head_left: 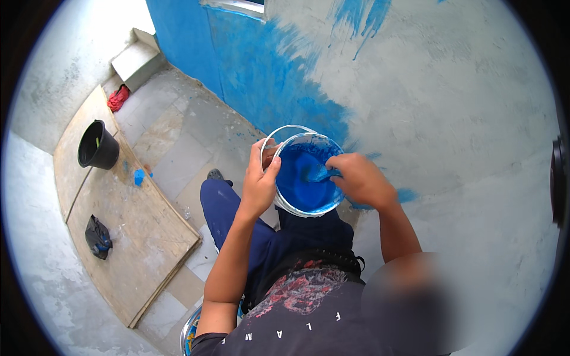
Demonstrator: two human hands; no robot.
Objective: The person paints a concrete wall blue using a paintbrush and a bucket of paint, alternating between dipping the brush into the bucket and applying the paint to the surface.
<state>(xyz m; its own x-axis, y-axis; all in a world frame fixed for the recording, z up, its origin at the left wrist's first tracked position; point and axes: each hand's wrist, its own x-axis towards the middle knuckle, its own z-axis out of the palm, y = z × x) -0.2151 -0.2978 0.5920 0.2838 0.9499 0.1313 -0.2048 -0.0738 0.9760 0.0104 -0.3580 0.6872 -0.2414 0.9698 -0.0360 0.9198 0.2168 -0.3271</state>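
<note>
My left hand [261, 184] grips the side of a white bucket [285, 205], with its wire handle raised beside my fingers. The bucket holds bright blue paint [300, 184], and its inner wall is smeared blue. My right hand [362, 181] is closed on a paint-covered brush [320, 173] inside the bucket, its head in or at the paint. The bucket is held over my lap, in front of a wall [415, 89] that is partly painted blue [285, 89] and partly pale grey with blue strokes.
Wooden boards [142, 237] lie on the tiled floor [184, 142] at left, carrying a black bucket [98, 154], a dark bag [98, 237] and blue scraps [139, 177]. A red cloth [117, 98] lies near a concrete step [133, 59]. Another painted container [191, 332] sits behind me.
</note>
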